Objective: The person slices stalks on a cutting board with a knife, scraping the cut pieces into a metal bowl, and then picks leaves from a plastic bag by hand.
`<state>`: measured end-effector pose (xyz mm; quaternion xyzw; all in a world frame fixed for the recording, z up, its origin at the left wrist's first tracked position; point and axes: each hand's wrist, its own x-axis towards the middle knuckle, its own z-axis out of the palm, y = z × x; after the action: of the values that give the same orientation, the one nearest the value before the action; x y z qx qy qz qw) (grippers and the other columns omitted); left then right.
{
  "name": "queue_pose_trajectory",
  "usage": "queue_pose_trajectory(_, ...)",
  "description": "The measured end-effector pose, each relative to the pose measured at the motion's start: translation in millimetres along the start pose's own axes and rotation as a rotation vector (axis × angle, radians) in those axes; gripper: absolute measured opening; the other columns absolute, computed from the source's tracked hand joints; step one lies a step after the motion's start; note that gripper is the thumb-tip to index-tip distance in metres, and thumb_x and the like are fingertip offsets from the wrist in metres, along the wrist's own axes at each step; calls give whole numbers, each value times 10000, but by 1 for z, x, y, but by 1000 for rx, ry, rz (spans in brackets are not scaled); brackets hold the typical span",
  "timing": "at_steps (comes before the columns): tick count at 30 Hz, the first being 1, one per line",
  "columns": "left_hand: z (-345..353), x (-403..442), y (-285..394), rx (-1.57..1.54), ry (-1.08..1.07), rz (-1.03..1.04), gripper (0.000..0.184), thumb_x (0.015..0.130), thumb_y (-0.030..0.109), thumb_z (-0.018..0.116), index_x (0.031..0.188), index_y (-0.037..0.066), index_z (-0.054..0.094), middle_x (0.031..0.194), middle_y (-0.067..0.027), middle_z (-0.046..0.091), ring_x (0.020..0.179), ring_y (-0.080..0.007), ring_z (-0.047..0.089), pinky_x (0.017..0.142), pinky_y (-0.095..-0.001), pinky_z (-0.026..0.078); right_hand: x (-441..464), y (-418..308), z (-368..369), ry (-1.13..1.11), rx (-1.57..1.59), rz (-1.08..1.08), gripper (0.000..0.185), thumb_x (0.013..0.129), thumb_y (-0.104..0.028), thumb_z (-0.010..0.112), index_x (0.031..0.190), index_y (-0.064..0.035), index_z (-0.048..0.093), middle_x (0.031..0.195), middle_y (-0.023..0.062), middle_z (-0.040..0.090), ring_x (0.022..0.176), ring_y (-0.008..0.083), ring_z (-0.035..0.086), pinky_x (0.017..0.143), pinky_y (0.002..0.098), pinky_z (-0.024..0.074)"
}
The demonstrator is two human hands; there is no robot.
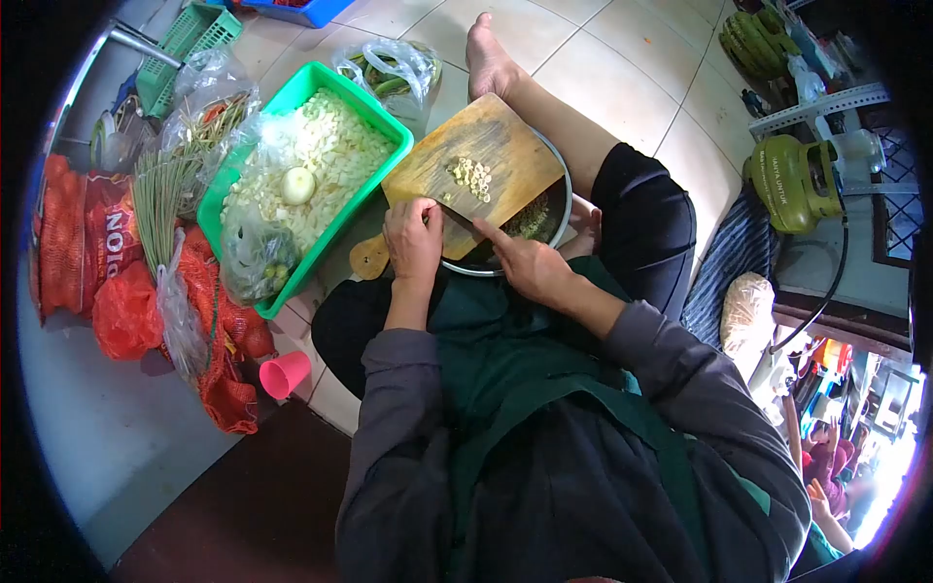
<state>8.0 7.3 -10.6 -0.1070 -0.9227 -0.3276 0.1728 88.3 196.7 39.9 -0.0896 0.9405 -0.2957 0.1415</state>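
Wooden cutting board (515,141) lies across a metal-rimmed bowl (570,199) in front of 1 seated person, its handle pointing toward the person's left side. Small pale slices (471,177) sit grouped near the middle of the board. Inside the bowl, where the board leaves it uncovered, greenish-brown contents (531,220) show.

Left hand (413,238): at the board's near edge, fingers curled together; from where I stand I cannot tell whether they pinch anything. Right hand (533,267): at the same edge, to the right of the other, index finger extended toward the board and remaining fingers folded under; what they close on, if anything, cannot be determined.

Green crate (338,231) stands just beside the board on the person's left. Contents: chopped pale pieces (340,136), 1 whole peeled onion (297,185) on top, and 1 clear plastic bag (258,255) at the near end. Noted also: 1 pink cup (285,375) near the crate, and 1 green gas cylinder (789,183) well apart on the right.
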Motion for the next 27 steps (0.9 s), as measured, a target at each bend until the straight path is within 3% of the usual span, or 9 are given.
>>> queue_pose_trajectory(11, 0, -2, -2, -3, -13, -11, 87, 822, 158, 692, 856, 106, 632, 831, -107, 598, 842, -338, 564, 755, -440, 443, 23, -9, 14, 140, 123, -105, 504, 995, -210, 452, 1481, -182, 324, 867, 256, 668, 801, 407, 674, 682, 489, 534)
queue_pose_trajectory(20, -3, -1, 1, 17, -16, -21, 90, 825, 174, 699, 861, 114, 642, 833, -99, 601, 845, -332, 567, 751, -439, 447, -3, -4, -7, -61, 26, 40, 535, 986, -174, 447, 1497, -170, 286, 865, 245, 671, 817, 398, 673, 702, 485, 531)
queue_pose_trajectory(27, -5, -1, 0, 7, -11, 0, 93, 824, 176, 701, 864, 113, 646, 850, -104, 621, 845, -334, 576, 755, -439, 447, 4, -1, 7, 119, 108, -104, 535, 983, -187, 474, 1490, -169, 301, 827, 237, 668, 766, 398, 668, 668, 486, 528)
